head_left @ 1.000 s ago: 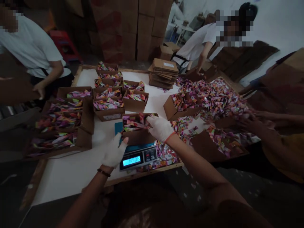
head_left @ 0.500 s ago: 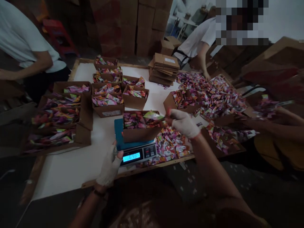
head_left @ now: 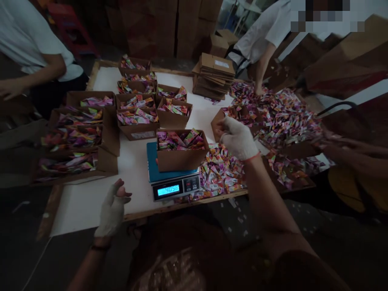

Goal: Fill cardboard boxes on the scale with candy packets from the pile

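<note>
Left of the scale (head_left: 178, 186) bearing a box (head_left: 182, 160), the left hand (head_left: 112, 210) is loosely spread; at right, the right hand (head_left: 239, 138) curls, contents unclear.

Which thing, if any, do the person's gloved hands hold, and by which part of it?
Nothing visible is held: the white-gloved left hand is open and empty, and the white-gloved right hand shows nothing in its grasp.

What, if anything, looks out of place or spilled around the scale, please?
The box on the scale looks off-centre, its right end reaching past the blue plate. Loose packets lie heaped beside the scale, outside any box, as if spilled, and small pale scraps litter the floor.
</note>
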Demonstrator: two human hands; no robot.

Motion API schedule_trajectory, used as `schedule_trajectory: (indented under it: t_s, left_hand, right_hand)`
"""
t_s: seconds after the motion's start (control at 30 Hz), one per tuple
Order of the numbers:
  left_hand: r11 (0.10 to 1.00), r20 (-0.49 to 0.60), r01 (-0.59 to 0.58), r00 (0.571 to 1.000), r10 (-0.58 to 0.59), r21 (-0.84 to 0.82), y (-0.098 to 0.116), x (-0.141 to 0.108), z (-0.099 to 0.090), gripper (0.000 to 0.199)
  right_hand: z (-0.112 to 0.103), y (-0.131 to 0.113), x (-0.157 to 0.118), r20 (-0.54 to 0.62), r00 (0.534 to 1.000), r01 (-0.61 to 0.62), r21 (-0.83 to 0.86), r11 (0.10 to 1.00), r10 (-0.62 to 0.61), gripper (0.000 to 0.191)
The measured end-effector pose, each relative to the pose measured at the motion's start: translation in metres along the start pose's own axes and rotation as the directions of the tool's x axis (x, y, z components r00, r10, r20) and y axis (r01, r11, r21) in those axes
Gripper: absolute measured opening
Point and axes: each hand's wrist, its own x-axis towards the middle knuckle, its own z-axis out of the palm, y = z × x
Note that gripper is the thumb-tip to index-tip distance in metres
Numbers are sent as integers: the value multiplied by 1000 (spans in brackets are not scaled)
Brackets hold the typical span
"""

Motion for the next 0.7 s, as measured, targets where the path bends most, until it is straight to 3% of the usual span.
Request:
schedule_trajectory:
  t_s: [0.17, 0.27, 0.37, 0.43, 0.47, 0.57, 0.63, 0.7]
  left_hand:
    - [992, -1, -109, 994, 110, -67, 51, 13, 23, 79]
    - [981, 37, -187, 981, 189, -59, 95, 26, 46, 70]
    - [935, 155, -277, 956, 247, 220, 141, 46, 80, 52]
    - [824, 261, -338, 935, 239, 455, 162, 59, 105, 45]
    - [764, 325, -361, 922, 208, 535, 168, 63, 115, 42]
    - [681, 451, -386, 888, 91, 622, 167, 66, 134, 34]
    - [666, 463, -367, 885, 37, 649, 157, 61, 136, 37]
    - [669, 441, -331, 898, 5, 666, 146, 52, 131, 43]
  right_hand:
    - [23, -56, 22, 153, 981, 139, -135, 981, -118, 26]
    - [38, -72, 32, 302, 952, 141, -273, 952, -54, 33]
    - [65, -77, 44, 549, 832, 177, -394, 902, 76, 37]
    - [86, -77, 46, 641, 759, 200, -399, 895, 116, 35]
    - [95, -75, 44, 649, 752, 197, -386, 901, 114, 32]
    - [105, -65, 26, 587, 807, 153, -323, 934, 71, 23]
    - [95, -50, 6, 500, 865, 105, -255, 961, 38, 21]
    - [75, -29, -13, 365, 931, 27, -125, 992, 21, 30]
